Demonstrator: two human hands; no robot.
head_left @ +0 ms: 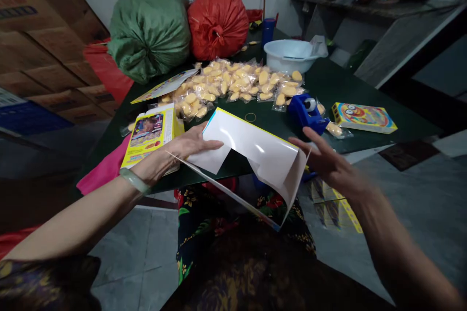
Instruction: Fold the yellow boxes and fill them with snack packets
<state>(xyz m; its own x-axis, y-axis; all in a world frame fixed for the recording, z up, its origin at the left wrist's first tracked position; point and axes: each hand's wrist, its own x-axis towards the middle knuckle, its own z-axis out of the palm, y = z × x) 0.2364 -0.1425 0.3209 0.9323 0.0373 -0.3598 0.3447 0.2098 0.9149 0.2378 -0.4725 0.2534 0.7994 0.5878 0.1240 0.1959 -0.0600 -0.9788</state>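
An unfolded cardboard box [251,138], white inside with yellow edges, is held above the near edge of the table over my lap. Its end flaps stand apart, and I see through it to the table and my clothing. My left hand [193,142] grips its left side, the thumb lying on the white inner face. At the right end, my right hand [328,160] has its fingers stretched out and apart, close against the outer panel; whether they touch it I cannot tell. Beside my left wrist stands a printed yellow box [149,131].
Many clear packets of yellow pieces [241,80] are heaped across the table [350,82]. A blue tape dispenser [308,114], a colourful box [365,117] and a white basin [290,56] are to the right. Green [149,29] and red sacks [218,22] stand behind.
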